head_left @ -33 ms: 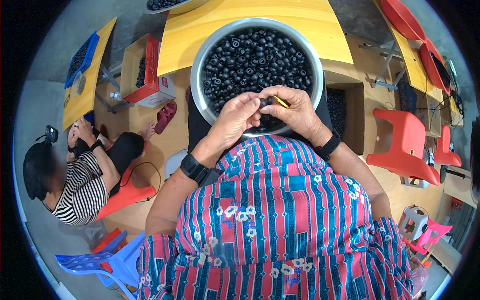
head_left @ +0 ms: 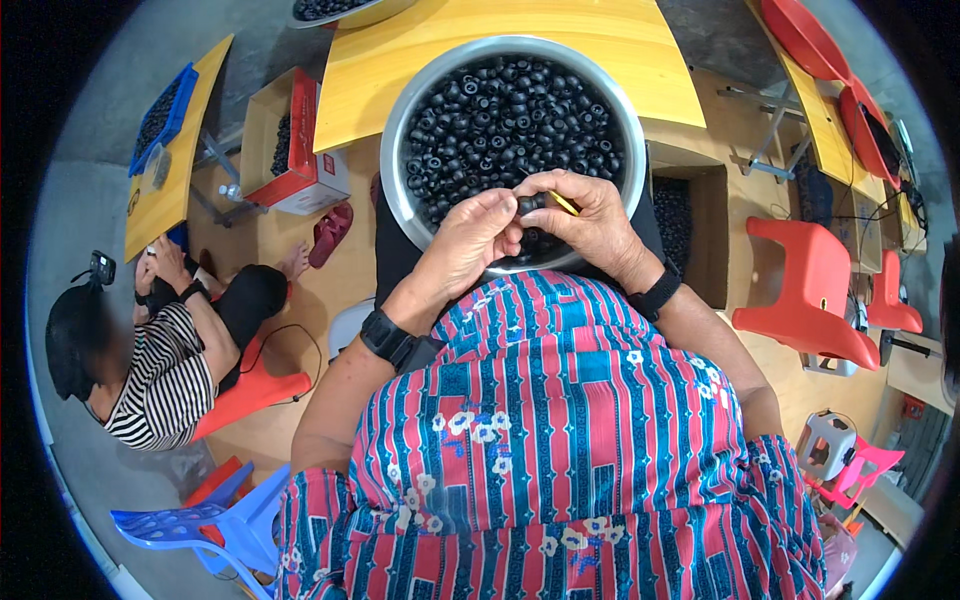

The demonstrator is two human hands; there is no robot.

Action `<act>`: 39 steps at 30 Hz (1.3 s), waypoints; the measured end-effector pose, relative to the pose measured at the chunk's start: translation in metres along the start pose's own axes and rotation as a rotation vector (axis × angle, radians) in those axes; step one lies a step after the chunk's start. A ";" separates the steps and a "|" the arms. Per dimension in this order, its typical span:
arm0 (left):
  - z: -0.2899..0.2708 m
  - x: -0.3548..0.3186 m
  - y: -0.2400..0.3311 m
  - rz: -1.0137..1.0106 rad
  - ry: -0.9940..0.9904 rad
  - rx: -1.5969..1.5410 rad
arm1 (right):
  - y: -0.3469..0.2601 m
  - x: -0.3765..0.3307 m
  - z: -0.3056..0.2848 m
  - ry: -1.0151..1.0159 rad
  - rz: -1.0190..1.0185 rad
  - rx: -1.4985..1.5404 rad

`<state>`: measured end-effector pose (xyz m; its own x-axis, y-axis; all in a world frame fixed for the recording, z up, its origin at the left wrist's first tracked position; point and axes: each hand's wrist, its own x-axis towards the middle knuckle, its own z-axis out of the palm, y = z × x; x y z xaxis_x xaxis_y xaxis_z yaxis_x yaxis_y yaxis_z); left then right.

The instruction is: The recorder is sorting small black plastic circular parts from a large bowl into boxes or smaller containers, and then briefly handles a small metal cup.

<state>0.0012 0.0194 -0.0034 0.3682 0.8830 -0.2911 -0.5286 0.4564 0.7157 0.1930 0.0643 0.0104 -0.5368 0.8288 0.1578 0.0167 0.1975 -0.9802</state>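
Observation:
My left hand [head_left: 472, 232] is closed, pinching a small round black part [head_left: 526, 205] between thumb and fingertips. My right hand [head_left: 583, 217] is closed beside it, gripping a slim yellow-handled tool [head_left: 564, 203]; its working end is mostly hidden by my fingers, so its kind does not show. The fingertips of both hands meet at the black part. Both hands are over the near side of a wide metal basin [head_left: 393, 150] on my lap, which holds a heap of similar small black parts [head_left: 510, 120], many with a hole in one end.
Beyond the basin stands a yellow table [head_left: 450, 30]. Cardboard boxes with black parts stand left [head_left: 318, 170] and right [head_left: 712, 240]. A co-worker [head_left: 160, 340] sits at the left beside another table [head_left: 180, 170]. A red stool [head_left: 815, 290] is at the right, a blue chair [head_left: 250, 515] at lower left.

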 end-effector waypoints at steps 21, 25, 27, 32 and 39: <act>-0.002 -0.003 -0.005 0.135 -0.077 -0.053 | -0.001 0.001 -0.003 0.000 -0.109 -0.276; -0.007 -0.003 -0.007 0.161 -0.083 -0.013 | -0.007 0.001 0.000 -0.079 -0.197 -0.475; -0.007 -0.004 -0.007 0.158 -0.080 -0.026 | -0.010 0.001 -0.001 -0.092 -0.200 -0.500; -0.007 -0.004 -0.006 0.158 -0.092 -0.029 | -0.009 0.001 0.000 -0.102 -0.189 -0.531; -0.006 -0.005 -0.007 0.170 -0.080 -0.006 | -0.008 0.001 0.000 -0.084 -0.215 -0.549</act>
<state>-0.0017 0.0125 -0.0107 0.3328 0.9361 -0.1141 -0.5928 0.3018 0.7466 0.1919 0.0636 0.0187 -0.6412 0.7002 0.3142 0.3220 0.6171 -0.7180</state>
